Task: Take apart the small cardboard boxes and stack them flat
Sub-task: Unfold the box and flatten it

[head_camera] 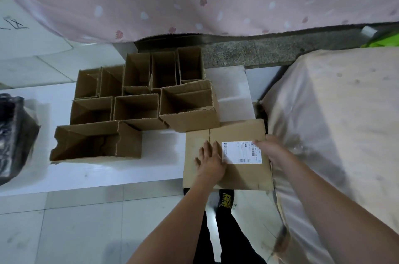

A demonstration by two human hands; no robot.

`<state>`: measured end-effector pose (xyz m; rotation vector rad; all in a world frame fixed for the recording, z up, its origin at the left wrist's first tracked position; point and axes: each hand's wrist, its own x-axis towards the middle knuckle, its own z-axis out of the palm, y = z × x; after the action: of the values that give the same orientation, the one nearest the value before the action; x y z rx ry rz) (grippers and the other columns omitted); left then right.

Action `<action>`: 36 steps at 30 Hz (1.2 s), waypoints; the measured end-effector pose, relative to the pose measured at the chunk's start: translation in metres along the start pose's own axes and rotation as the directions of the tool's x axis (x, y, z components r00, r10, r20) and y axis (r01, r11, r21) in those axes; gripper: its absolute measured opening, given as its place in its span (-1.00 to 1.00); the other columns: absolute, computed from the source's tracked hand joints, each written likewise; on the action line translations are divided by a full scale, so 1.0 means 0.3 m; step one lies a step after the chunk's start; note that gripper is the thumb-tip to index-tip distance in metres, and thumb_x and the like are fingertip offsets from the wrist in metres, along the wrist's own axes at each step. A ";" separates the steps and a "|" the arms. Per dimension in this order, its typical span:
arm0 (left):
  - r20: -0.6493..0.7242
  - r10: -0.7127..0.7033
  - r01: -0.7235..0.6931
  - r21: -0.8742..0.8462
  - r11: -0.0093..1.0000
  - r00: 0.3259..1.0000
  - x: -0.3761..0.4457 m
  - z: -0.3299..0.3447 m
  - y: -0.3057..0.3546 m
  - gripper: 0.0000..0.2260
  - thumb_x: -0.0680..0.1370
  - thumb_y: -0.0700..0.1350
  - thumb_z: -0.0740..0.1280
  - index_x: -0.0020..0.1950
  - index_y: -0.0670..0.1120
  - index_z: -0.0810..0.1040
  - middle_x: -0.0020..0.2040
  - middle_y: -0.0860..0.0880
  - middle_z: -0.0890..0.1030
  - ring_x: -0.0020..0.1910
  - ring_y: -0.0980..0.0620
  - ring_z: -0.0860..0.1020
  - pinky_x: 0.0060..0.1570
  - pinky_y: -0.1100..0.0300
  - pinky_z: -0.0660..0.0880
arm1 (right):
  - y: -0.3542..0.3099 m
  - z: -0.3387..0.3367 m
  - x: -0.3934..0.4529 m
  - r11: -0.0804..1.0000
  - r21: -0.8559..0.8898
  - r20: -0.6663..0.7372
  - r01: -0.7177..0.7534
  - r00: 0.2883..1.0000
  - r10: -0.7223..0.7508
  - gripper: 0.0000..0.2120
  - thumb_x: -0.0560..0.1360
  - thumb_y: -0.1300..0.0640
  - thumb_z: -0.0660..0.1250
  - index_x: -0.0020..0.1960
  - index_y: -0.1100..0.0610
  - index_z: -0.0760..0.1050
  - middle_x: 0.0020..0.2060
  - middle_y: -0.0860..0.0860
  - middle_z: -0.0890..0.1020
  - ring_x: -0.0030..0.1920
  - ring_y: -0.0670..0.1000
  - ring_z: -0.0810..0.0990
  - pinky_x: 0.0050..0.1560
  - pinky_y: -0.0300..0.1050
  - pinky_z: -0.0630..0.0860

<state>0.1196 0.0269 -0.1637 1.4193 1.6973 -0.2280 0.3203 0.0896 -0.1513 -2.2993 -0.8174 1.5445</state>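
- The cluster of open cardboard boxes is standing upright on the white board, packed side by side and touching; none is being handled, so most of the task looks undone.
- The nearest upright box is sitting just beside the flattened box; a sideways push on the flat one could be knocking it over.
- The flattened box is lying at the board's right end, its near edge overhanging the floor and its right edge against the covered furniture; it could be tipping off or springing open once the pressure goes.
- The left hand is pressing flat, fingers spread and straight, gripping nothing.
- The right hand is resting on the right edge by the shipping label; whether its fingers are curling under, I cannot tell.
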 end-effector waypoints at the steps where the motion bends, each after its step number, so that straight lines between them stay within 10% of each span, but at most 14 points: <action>1: 0.001 -0.004 0.004 -0.002 1.000 1.000 -0.003 -0.008 0.003 -0.35 0.68 0.13 0.09 0.64 0.04 -0.20 0.63 -0.11 -0.26 0.60 -0.20 -0.23 0.52 -0.25 -0.19 | -0.014 -0.005 -0.003 0.998 -0.049 -0.038 0.026 0.999 -0.028 -0.81 0.57 0.17 0.38 0.13 0.24 0.53 0.10 0.19 0.65 0.02 0.17 0.63 -0.01 -0.01 0.59; 14: -0.019 0.027 -0.026 0.053 0.998 0.999 -0.048 -0.128 0.056 -0.47 0.66 0.20 0.06 0.60 0.06 0.10 0.60 -0.16 0.06 0.58 -0.26 -0.03 0.48 -0.38 -0.17 | -0.124 -0.061 -0.039 0.967 -0.256 -0.137 -0.007 0.990 -0.029 -0.73 0.51 0.22 0.40 0.14 0.33 0.46 -0.18 0.11 0.56 -0.15 0.13 0.53 -0.01 -0.01 0.55; 26: -0.005 0.111 -0.111 -0.105 0.988 0.994 -0.223 -0.189 0.162 -0.52 0.68 0.16 0.07 0.59 0.07 0.17 0.59 -0.12 0.22 0.55 -0.23 0.20 0.48 -0.34 0.09 | -0.224 -0.262 -0.362 0.950 -0.310 -0.358 0.023 0.923 -0.139 -0.75 0.49 0.25 0.32 0.15 0.27 0.47 0.09 0.24 0.62 0.12 0.24 0.61 0.03 -0.01 0.55; 36: 0.071 0.038 -0.012 -0.335 0.942 0.997 -0.358 -0.261 0.368 -0.44 0.67 0.17 0.14 0.54 -0.16 0.25 0.51 -0.13 0.36 0.43 -0.16 0.39 0.28 0.06 0.37 | -0.248 -0.354 -0.634 0.913 -0.161 -0.729 0.375 0.579 -0.366 -0.72 0.58 0.22 0.28 0.23 0.28 0.33 -0.11 0.26 0.61 -0.02 0.32 0.57 -0.06 0.07 0.46</action>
<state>0.1710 0.0374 0.0008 1.1630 1.5680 0.0214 0.3408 0.0504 0.0748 -2.2346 -0.9348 0.3219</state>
